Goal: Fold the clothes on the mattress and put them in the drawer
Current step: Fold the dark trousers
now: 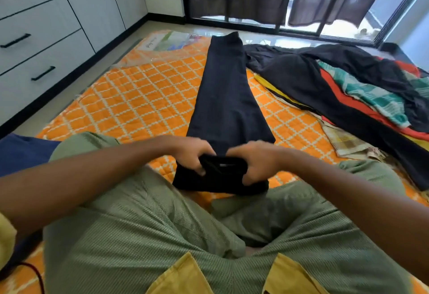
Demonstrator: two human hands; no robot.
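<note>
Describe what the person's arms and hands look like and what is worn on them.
Both forearms are bare, with no watch, ring or glove to be seen on the left hand or the right hand. A yellow sleeve edge shows at the left arm. The person also wears green textured shorts.

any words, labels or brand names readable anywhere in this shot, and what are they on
Nothing can be read for certain.
Clear plastic package at the far end of the mattress: a short dark handwritten-style mark, too small and blurred to read.
Dark trousers, near end gripped by the left hand and right hand: a small pale strip between the hands, perhaps a tag, no legible text.
</note>
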